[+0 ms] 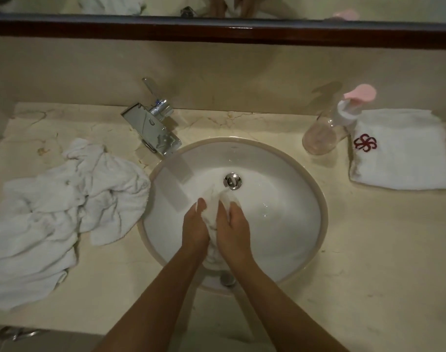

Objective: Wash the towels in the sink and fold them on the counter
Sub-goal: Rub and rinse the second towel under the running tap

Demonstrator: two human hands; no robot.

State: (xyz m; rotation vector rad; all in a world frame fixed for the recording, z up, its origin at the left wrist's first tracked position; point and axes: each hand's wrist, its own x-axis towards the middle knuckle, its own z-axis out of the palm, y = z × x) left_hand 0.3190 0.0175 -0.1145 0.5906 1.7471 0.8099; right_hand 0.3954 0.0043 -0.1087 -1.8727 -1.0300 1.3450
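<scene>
Over the round white ceramic sink, the left hand and right hand squeeze a small white wet towel between them, seemingly so the wrung water drains away.

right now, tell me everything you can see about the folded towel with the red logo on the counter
The folded towel is white, soft terry-looking cloth, folded into a neat, roughly square stack lying flat on the marble-look counter, to the right of the sink. A dark red looping emblem is stitched near its left edge. Its back-left corner lies right by the clear soap bottle with the pink pump top; whether they touch is unclear. Neither hand touches it. Its right edge runs out of view.
</scene>
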